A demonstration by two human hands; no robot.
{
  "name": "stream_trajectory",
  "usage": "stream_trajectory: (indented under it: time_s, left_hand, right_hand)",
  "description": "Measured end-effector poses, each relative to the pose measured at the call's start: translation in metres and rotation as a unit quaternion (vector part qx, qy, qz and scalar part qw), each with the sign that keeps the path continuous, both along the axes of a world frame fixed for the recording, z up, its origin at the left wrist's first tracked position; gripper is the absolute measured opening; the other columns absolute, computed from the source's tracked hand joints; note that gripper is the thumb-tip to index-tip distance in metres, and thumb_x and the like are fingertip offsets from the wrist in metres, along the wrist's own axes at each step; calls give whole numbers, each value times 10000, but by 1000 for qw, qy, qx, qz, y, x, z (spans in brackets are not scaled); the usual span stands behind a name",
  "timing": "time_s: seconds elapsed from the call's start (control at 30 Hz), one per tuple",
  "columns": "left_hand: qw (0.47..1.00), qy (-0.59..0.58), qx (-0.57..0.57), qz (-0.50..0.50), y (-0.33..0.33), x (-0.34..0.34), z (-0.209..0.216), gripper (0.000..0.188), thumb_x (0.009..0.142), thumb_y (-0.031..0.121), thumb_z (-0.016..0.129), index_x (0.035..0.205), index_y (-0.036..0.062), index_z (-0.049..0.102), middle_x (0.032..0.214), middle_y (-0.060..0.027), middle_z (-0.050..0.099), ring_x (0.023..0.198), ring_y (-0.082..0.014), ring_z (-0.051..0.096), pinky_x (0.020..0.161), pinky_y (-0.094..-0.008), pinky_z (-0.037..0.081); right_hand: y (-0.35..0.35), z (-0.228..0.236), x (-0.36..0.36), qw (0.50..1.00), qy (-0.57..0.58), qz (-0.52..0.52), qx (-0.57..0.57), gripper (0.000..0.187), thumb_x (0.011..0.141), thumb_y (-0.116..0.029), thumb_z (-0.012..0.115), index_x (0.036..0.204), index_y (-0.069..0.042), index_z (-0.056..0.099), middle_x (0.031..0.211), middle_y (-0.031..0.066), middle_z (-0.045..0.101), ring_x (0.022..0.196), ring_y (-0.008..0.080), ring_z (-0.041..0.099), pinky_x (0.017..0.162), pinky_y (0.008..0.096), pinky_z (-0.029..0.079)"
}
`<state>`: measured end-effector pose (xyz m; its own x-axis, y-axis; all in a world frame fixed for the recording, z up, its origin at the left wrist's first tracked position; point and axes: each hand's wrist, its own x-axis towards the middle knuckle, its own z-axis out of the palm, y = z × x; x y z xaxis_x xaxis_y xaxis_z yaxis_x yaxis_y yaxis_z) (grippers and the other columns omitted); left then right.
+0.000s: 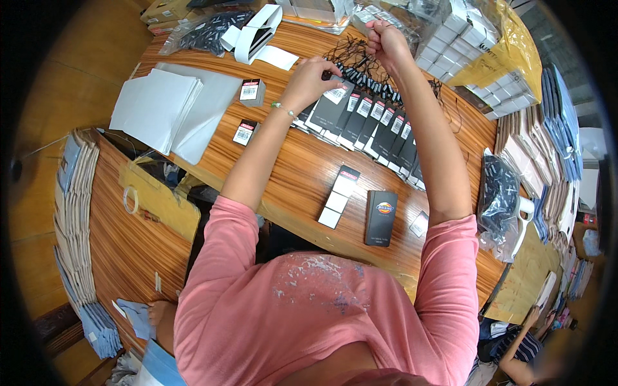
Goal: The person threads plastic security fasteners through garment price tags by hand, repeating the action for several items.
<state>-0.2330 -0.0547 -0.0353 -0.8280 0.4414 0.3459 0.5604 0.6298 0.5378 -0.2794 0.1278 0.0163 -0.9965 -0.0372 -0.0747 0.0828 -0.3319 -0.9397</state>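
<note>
Black oblong tags [329, 114] bear white barcode stickers [336, 94]; left fingers [332, 84] apart, right fingers [375, 45] curled together.

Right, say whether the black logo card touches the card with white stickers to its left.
Apart: the head view shows bare table between the black logo card and the card with white stickers.

Pink top [251, 315], elbow-length sleeves [222, 235], speckled white-and-grey chest print [318, 276], green-toned beaded bracelet [283, 109] on left wrist [291, 106]
</note>
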Motion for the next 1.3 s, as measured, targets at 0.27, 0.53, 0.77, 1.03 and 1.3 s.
stream_trajectory:
  time_s: [0.27,0.53,0.77,1.03,1.3]
  left_hand:
    - [996,64,-24,64,-2,11,-5,237,625,318,696,809,172,672,895,-44,508,880,-246,432,801,-335,366]
    - [996,61,-15,65,-2,12,0,275,685,333,655,881,141,652,954,-58,508,898,-252,427,807,-339,366]
    - [994,36,53,83,-11,46,39,294,761,274,604,999,102,600,1037,-76,499,968,-243,420,854,-330,345]
    - [993,-5,91,71,-37,90,47,268,772,164,596,1022,72,571,1038,-84,491,981,-238,440,861,-323,337]
    - [996,-43,68,34,-25,149,53,294,752,133,610,1031,59,552,1079,-89,490,1018,-240,436,866,-335,331]
  right_hand:
    - [-1,-28,-19,998,-67,-15,-2,210,902,-218,373,841,-40,469,547,-20,330,473,94,285,448,244,275]
    - [5,-54,-44,993,-105,-18,-40,193,894,-200,376,826,-43,465,535,-25,313,461,96,285,431,248,286]
    - [19,-73,-61,990,-133,28,-33,135,880,-139,377,910,-40,465,585,-15,357,507,100,338,478,249,345]
    - [41,-72,-66,988,-15,-141,62,156,813,-108,499,944,-27,518,804,62,567,734,139,540,641,248,436]
    - [95,9,98,950,104,-30,294,270,817,-164,537,1050,-27,536,920,22,586,847,92,520,722,222,398]
